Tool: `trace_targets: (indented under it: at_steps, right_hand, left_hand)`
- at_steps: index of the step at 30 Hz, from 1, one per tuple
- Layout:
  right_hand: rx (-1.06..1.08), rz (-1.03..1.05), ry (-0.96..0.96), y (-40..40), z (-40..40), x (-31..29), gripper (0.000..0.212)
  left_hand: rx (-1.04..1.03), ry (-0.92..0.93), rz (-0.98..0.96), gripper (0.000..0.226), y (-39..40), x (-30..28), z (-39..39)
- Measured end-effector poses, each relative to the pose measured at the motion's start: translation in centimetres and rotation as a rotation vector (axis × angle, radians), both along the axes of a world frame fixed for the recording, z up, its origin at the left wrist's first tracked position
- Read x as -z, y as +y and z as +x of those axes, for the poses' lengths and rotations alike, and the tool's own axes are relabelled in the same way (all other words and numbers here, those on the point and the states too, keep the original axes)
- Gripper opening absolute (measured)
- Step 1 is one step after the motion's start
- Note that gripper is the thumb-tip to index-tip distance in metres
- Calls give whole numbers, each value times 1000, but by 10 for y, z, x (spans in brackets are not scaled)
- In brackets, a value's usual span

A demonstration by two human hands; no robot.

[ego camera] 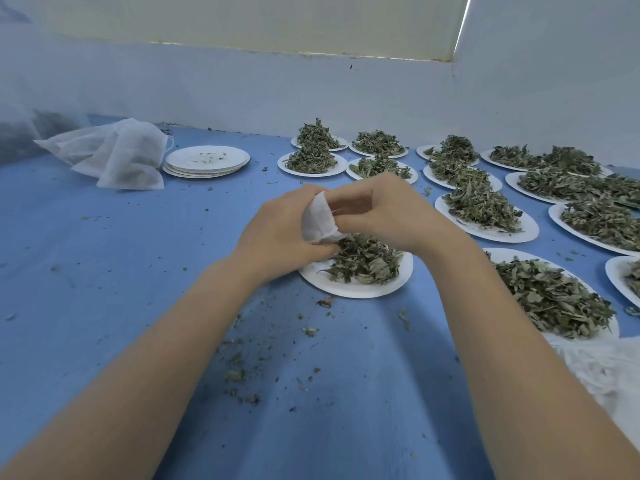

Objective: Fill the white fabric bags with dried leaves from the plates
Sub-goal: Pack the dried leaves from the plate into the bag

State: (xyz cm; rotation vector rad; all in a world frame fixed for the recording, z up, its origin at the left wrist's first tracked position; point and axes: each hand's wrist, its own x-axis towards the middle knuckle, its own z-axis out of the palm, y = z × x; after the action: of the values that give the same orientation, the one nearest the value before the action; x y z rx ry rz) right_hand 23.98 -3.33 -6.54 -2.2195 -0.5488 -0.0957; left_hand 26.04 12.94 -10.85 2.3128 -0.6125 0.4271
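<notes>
**Leaves at risk of spilling as bag is worked open over plate**

A small white bag (318,220) is held between both hands just above the near plate (356,289), its lower corner touching or almost touching the leaves (367,259) heaped there. The left hand (277,230) is closed around the bag from the side, fingers curled under it; the right hand (384,213) pinches the bag's edge with bent fingertips, apparently spreading its mouth. Whether any leaves are inside yet cannot be told.

The likeliest trouble is a spill: the mouth looks narrow and the leaves are light and brittle, so a loose pinch or an overfull handful would probably scatter more crumbs onto the blue cloth (104,271), which is already littered with them near the forearms. A bag mouth that falls shut would also leave the filling hand pushing leaves against closed fabric.

The near plate carries a modest heap, with bare rim showing on its left side. To the right and beyond, many more plates (485,230) stand close together, each piled with leaves. Farther left, a stack of empties (207,161) holds only a few flecks. Beside it, touching or nearly so, lies a loose pile of bags (114,154); whether those are filled is unclear. More white fabric (602,372) shows at the right edge.
</notes>
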Motion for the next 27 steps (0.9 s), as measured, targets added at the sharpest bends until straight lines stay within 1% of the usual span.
trace_targets:
  at_steps: [2,3,5,7,9,12,14,15,17,19,20,22,24,27]
  right_hand:
    - [78,-5,-79,1,1,1,32]
    - [98,-25,-113,4,2,2,31]
    - [94,-81,-154,11,1,4,30]
    - [62,-153,-151,15,2,5,25]
    - [32,-188,-107,14,2,5,24]
    - [-5,-82,-23,8,1,4,36]
    - [-22,-13,11,5,1,4,42]
    - [-22,25,16,4,2,5,41]
    - [42,42,-30,1,5,4,27]
    - [151,-92,-82,-5,7,1,13]
    - [177,-199,-61,-8,7,0,12]
    - [167,-389,85,-12,7,0,16]
    - [144,-525,195,-8,6,3,18]
    - [175,-605,194,2,7,9,25]
  left_hand:
    - [-3,-2,48,46,0,1,1]
    - [-2,6,41,42,-1,2,1]
    - [10,41,-44,33,-3,2,1]
    - [27,53,-104,40,-6,0,-1]
    - [38,44,-104,49,-5,-1,-1]
    - [42,28,-11,60,2,-3,0]
    - [-9,27,66,61,8,-3,2]
    - [-51,27,70,57,11,-3,4]
    - [-138,19,58,49,17,-2,8]
    - [-190,14,57,46,22,0,12]
    - [-203,17,46,45,24,1,14]
    - [-210,35,4,46,26,4,16]
    - [-209,62,-30,48,26,6,16]
    - [-205,117,-64,48,27,8,15]
